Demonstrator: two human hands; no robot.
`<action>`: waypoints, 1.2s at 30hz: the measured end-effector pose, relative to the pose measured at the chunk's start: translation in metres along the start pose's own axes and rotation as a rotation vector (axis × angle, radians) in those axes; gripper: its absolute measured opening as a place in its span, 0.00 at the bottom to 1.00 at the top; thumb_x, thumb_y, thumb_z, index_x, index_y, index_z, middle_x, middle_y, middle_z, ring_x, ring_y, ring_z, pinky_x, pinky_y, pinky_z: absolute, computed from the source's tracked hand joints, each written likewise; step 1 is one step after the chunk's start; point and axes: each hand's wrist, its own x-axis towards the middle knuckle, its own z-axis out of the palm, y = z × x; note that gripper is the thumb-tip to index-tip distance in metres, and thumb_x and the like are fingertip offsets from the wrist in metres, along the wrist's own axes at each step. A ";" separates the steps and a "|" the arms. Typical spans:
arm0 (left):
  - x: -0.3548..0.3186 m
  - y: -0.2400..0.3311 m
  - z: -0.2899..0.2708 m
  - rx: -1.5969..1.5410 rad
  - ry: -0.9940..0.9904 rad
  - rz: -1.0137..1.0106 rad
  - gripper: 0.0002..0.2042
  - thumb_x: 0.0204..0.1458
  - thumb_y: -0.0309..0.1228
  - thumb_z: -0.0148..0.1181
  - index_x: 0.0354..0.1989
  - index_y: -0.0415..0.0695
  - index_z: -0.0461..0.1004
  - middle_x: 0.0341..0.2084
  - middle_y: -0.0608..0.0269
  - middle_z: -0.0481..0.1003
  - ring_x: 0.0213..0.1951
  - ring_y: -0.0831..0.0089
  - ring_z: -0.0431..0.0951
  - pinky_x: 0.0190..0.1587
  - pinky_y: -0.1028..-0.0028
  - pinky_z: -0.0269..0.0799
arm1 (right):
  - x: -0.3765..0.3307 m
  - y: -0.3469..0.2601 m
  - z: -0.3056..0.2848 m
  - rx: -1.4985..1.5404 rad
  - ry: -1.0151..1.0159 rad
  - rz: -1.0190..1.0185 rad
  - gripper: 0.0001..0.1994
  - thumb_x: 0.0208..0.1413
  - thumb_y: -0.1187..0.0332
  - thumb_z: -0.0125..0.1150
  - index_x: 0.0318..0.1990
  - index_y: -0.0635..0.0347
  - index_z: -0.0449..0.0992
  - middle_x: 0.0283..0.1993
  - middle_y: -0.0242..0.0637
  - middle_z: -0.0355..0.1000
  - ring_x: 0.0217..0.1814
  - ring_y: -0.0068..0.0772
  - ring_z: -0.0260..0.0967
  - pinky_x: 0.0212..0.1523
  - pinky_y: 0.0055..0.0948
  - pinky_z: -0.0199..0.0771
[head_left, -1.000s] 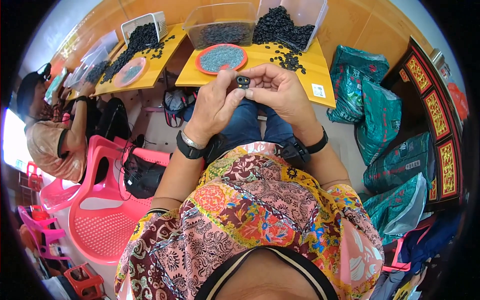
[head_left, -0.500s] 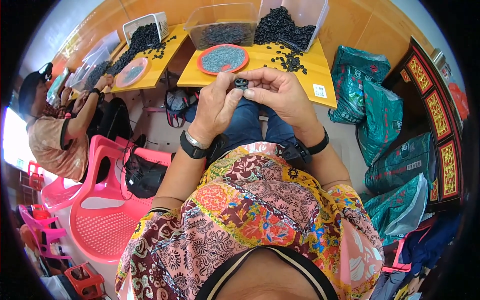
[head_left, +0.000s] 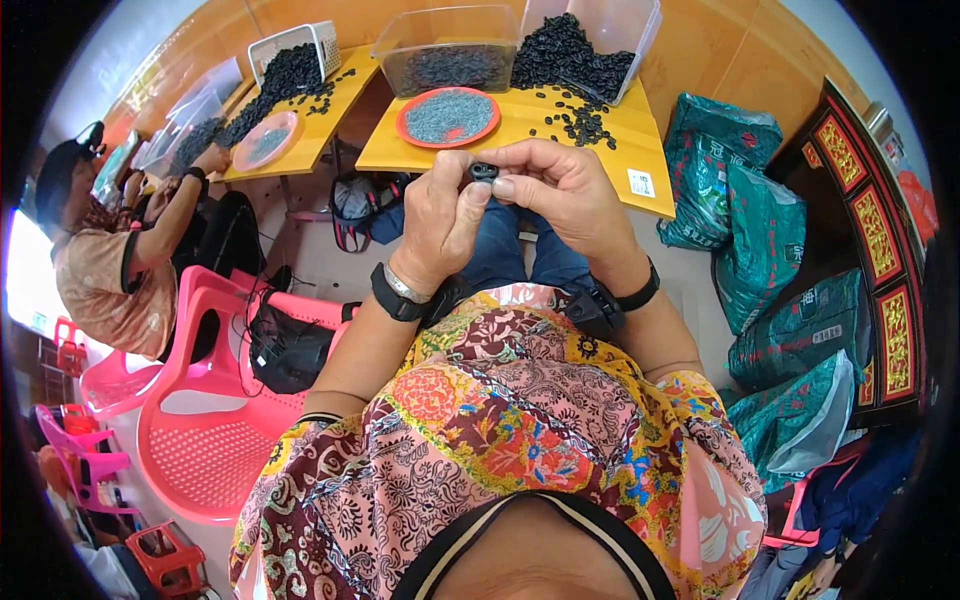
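Both my hands meet above my lap, just in front of the yellow table's near edge. Between their fingertips is a small black plastic cord lock (head_left: 484, 172) with two round holes. My left hand (head_left: 436, 220) pinches it from the left with thumb and bent fingers. From the right, the thumb and forefinger of my right hand (head_left: 565, 200) press on it. Beyond them a red plate (head_left: 420, 139) holds many tiny grey pieces, which look like springs. To its right, loose black pieces (head_left: 580, 127) of similar look lie scattered on the table.
A clear bin (head_left: 390, 70) of black pieces stands behind the plate; a tipped bin (head_left: 648, 45) spills more. Green sacks (head_left: 765, 240) line the right side. On the left are a pink chair (head_left: 210, 450), a black bag (head_left: 290, 350) and a co-worker (head_left: 115, 270) at another table.
The cord lock has turned slightly between my fingertips, and my fingers have shifted a little. The co-worker's hands have moved slightly.
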 end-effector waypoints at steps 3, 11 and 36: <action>-0.003 0.001 0.002 -0.010 0.019 -0.008 0.11 0.55 0.32 0.48 0.37 0.35 0.65 0.20 0.51 0.69 0.23 0.55 0.72 0.25 0.67 0.66 | -0.001 0.000 0.001 0.022 0.002 -0.001 0.12 0.52 0.76 0.59 0.44 0.67 0.74 0.34 0.30 0.73 0.34 0.16 0.68 0.38 0.16 0.70; -0.008 0.000 0.015 -0.052 0.107 -0.053 0.08 0.56 0.30 0.46 0.35 0.36 0.65 0.18 0.53 0.69 0.21 0.56 0.72 0.24 0.67 0.66 | 0.001 0.008 0.000 0.121 0.005 0.029 0.10 0.51 0.75 0.60 0.41 0.66 0.75 0.33 0.31 0.73 0.33 0.17 0.69 0.36 0.16 0.71; -0.045 -0.079 0.050 -0.687 -0.170 -1.035 0.07 0.53 0.29 0.48 0.26 0.41 0.66 0.14 0.66 0.67 0.14 0.78 0.68 0.16 0.80 0.62 | 0.226 0.054 -0.173 -1.202 0.284 -0.243 0.15 0.43 0.64 0.58 0.38 0.61 0.75 0.30 0.43 0.75 0.33 0.43 0.73 0.36 0.35 0.72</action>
